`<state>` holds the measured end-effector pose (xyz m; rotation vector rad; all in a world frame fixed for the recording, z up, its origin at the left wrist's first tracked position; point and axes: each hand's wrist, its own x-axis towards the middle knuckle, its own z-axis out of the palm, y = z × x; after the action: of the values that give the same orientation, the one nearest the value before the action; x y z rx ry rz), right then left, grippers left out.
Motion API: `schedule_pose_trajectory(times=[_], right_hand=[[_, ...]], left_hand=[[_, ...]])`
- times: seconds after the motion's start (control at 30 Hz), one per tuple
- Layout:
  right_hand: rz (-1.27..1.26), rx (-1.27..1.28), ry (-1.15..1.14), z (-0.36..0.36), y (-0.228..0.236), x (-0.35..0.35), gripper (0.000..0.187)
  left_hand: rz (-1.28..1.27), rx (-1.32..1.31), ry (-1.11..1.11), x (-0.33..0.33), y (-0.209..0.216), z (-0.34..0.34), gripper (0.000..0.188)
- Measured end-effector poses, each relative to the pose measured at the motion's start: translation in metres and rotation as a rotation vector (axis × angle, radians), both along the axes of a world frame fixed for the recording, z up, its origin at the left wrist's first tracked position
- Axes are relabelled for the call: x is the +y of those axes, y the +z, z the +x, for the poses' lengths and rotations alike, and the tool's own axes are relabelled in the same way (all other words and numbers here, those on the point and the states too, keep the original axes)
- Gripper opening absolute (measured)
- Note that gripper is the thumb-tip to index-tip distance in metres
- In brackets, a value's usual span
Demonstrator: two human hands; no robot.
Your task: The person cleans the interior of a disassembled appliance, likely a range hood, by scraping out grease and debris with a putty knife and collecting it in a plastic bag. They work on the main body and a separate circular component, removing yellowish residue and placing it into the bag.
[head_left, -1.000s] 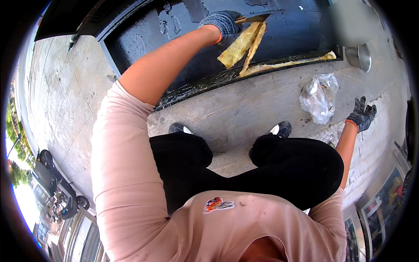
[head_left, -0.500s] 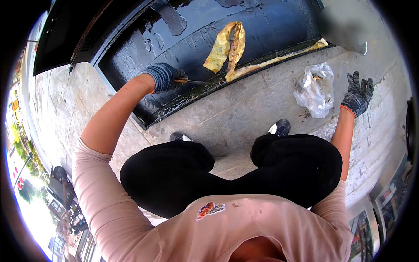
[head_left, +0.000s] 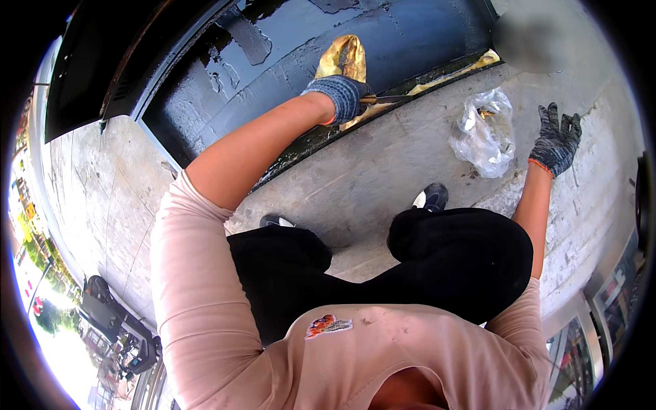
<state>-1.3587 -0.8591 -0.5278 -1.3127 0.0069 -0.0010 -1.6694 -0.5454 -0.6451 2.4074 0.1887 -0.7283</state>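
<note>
My left hand [head_left: 342, 98], in a blue-grey knit glove, is closed around the wooden handle [head_left: 369, 100] of a tool with a thin metal blade [head_left: 391, 97]. Whether it is a knife or a scraper I cannot tell. The blade lies along the near edge of a large dark panel [head_left: 287, 75]. Just beyond that hand, a yellowish-brown strip [head_left: 352, 55] stands up in a loop; part of it is hidden by the glove. More of the yellow strip runs along the edge to the right. Far right, my gloved right hand [head_left: 557, 141] has fingers spread, near the concrete, holding nothing.
A crumpled clear plastic bag [head_left: 486, 133] with brownish bits sits on the concrete floor [head_left: 362, 167], left of my right hand. My shoes [head_left: 430, 198] are close to the panel's near edge. A parked two-wheeler [head_left: 116, 321] shows at lower left.
My left hand has slid right along the panel's edge with the tool, reaching the looped strip and covering its lower part. My right hand stays spread in nearly the same place.
</note>
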Motion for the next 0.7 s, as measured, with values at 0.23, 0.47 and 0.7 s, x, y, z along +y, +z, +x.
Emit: schedule_pose_trajectory(times=[0.23,0.47,0.7], right_hand=[[0.014,0.023,-0.008,0.002,-0.002,-0.005,0.043],[-0.018,-0.033,0.095,-0.006,-0.003,0.010,0.045],[-0.031,0.010,0.107,-0.009,-0.004,0.011,0.046]], left_hand=[[-0.334,0.348,0.377,0.058,0.057,-0.039,0.036],[-0.195,0.355,0.045,0.049,0.023,-0.105,0.045],[-0.121,0.168,-0.033,0.038,-0.010,-0.101,0.048]])
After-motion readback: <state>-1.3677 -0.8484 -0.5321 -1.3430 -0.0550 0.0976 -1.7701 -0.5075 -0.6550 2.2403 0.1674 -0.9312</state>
